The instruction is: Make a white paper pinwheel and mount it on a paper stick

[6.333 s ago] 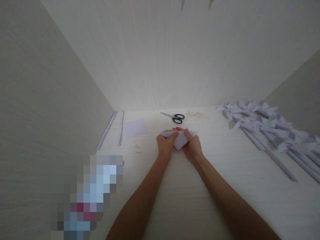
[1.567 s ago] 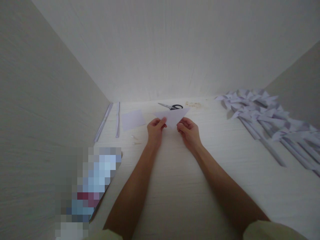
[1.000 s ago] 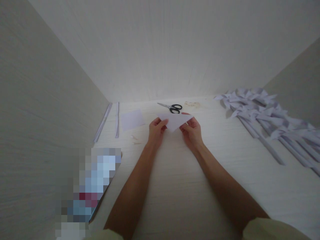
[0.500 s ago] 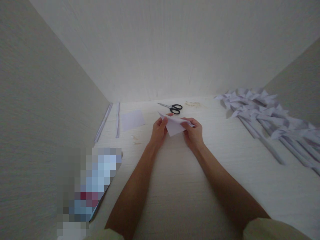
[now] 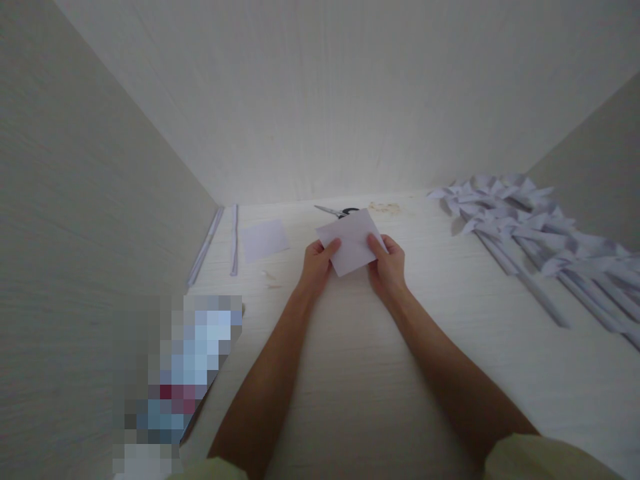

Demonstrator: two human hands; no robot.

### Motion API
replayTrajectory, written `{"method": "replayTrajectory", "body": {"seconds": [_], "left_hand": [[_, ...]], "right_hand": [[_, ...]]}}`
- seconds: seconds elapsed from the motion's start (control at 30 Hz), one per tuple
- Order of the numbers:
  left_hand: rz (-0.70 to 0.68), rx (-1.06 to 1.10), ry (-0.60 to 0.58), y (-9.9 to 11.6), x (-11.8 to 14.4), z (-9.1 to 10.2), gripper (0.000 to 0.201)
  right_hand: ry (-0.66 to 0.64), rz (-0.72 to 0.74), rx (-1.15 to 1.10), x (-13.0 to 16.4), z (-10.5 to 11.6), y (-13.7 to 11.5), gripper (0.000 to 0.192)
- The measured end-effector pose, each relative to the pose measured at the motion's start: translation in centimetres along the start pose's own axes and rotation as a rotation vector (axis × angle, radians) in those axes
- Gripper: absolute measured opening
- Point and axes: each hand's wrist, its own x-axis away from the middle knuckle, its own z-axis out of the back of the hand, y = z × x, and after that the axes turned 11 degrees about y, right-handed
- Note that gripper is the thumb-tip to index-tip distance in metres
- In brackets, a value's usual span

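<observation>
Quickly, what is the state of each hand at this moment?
Left hand: closed, holding the white paper sheet by its left side.
Right hand: closed, holding the same sheet by its right side.

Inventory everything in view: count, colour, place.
held paper: 1, white, in hands
flat sheet: 1, white, left of hands
rolled sticks: 2+, white, left
scissors: 1, black and silver, partly behind held paper
stemmed folded papers: uncountable, white, right
crumbs: several, tan, right of scissors
slivers: few, pale, below flat sheet
pixelated object: 1, bluish, lower left
surface: 1, white, beneath
walls: 3, grey, around
sleeves: 2, yellowish, bottom edge
forearms: 2, lower centre
left hand, right hand: 1 each, centre
</observation>
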Motion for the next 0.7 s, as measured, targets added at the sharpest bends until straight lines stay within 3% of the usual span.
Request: {"method": "replayTrajectory", "body": {"seconds": [0.5, 0.7], "left_hand": [[-0.193, -0.19, 0.299, -0.25, 0.12, -0.1, 0.035], [-0.31, -0.313, 0.353, -0.08, 0.28, -0.03, 0.034]], "right_hand": [[-0.09, 0.165, 0.319, 0.63, 0.2, -0.26, 0.017], [-0.111, 0.226, 0.411, 0.73, 0.19, -0.22, 0.014]]}}
